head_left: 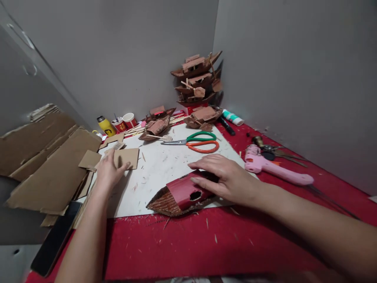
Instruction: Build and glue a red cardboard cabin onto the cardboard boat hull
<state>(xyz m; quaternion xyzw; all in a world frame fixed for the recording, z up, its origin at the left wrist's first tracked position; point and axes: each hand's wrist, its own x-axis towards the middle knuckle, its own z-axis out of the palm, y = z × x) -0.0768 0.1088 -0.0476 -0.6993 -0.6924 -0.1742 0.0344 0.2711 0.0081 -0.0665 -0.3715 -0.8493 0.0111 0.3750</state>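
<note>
A model boat (182, 192) of brown corrugated cardboard with a red arched roof lies on the white mat in front of me. My right hand (219, 175) rests over the roof's right end, fingers stretched and apart, thumb lying on the red surface. A hole shows in the near side of the roof. My left hand (110, 167) is spread over small cardboard pieces at the mat's left, its thumb reaching across a flat rectangular piece (134, 157). The fingertips of that hand are partly hidden. Scissors (203, 142) with green and orange handles lie beyond the boat.
Several finished model boats (194, 78) are stacked in the back corner. A pink glue gun (277, 171) lies at the right. Large cardboard sheets (55, 165) and a black phone-like slab (54, 239) are at the left. Paper cups (129, 120) and a yellow bottle (106, 125) stand behind.
</note>
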